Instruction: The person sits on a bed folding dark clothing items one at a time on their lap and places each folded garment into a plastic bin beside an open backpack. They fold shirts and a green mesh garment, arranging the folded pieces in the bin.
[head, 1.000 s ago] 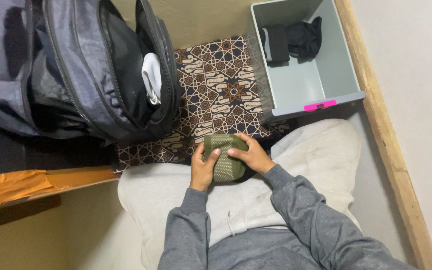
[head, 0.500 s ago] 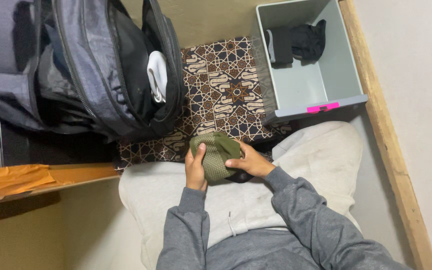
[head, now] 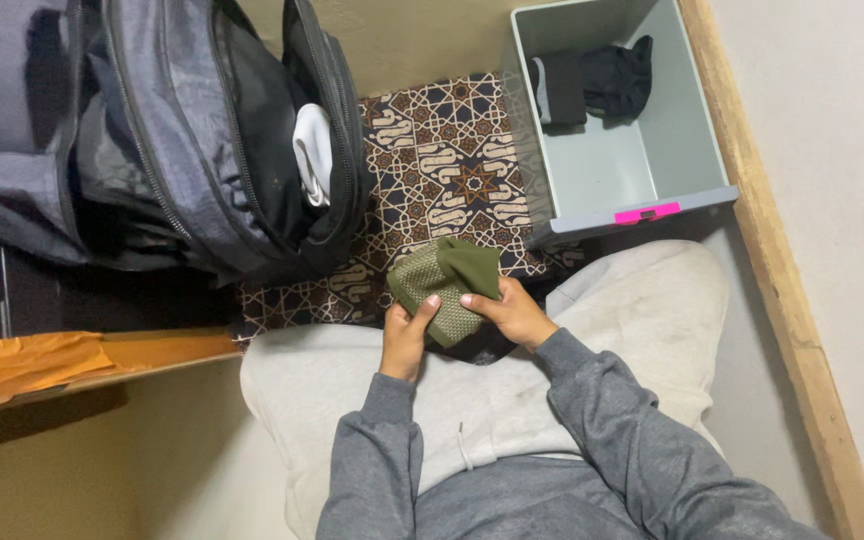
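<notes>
Both hands hold a folded olive-green cloth (head: 444,285) with a mesh-like texture, just above my lap. My left hand (head: 405,338) grips its lower left edge, thumb on top. My right hand (head: 509,312) pinches its right side where a plain green flap folds over. I sit cross-legged in light grey trousers (head: 632,310) and a grey sweatshirt. An open dark grey backpack (head: 182,130) stands to the upper left, with a white item (head: 314,152) showing inside its opening.
A pale grey plastic bin (head: 622,165) with a pink tag sits at the upper right and holds dark folded clothes (head: 592,85). A patterned brown and cream mat (head: 442,170) lies between backpack and bin. A wooden strip (head: 792,300) runs along the right; an orange board (head: 62,365) lies at left.
The green cloth has been lifted and turned from a rolled bundle to a flatter folded shape, tilted up to the left. My hands shifted around it.
</notes>
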Demonstrator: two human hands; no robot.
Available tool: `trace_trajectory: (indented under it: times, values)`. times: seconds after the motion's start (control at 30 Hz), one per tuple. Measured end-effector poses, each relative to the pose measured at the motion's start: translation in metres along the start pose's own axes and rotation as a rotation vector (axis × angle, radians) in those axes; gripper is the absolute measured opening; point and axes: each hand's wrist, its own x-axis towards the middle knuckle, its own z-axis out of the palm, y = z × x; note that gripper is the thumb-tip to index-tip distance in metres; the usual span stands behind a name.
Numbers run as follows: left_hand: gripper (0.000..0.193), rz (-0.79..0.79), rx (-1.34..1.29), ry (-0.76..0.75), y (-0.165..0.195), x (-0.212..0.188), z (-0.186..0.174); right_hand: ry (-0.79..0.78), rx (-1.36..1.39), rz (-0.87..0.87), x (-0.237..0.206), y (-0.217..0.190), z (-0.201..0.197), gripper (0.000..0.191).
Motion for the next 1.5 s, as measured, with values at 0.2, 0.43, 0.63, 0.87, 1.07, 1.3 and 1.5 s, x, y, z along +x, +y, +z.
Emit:
trace_trajectory:
  times: [0.2,0.43,0.63,0.87,1.07,1.3,1.5]
  values:
    - [0.041,-0.059,-0.149,0.011,0.01,-0.003,-0.001,-0.027,-0.041,0.084,0.0,0.002,0.001,0.042]
    - [0.045,0.023,-0.099,0.037,0.005,0.0,-0.002,-0.169,0.048,-0.055,0.0,0.0,0.008,0.045]
    - [0.045,-0.013,-0.107,0.03,0.004,0.002,-0.003,-0.104,0.037,0.109,0.001,0.0,0.007,0.045]
    - [0.043,-0.035,-0.022,0.012,0.01,0.0,-0.005,-0.139,0.066,-0.011,0.002,0.0,0.009,0.05]
    - [0.045,0.121,-0.124,0.05,0.018,-0.001,-0.003,-0.141,-0.052,-0.04,0.004,-0.002,0.008,0.042]
    - [0.038,-0.085,-0.186,0.056,0.018,0.002,-0.007,0.103,0.026,-0.002,0.009,-0.007,0.004,0.033]
    - [0.041,-0.11,0.153,0.054,0.0,0.004,-0.014,0.146,0.116,-0.102,0.006,-0.004,0.006,0.032]
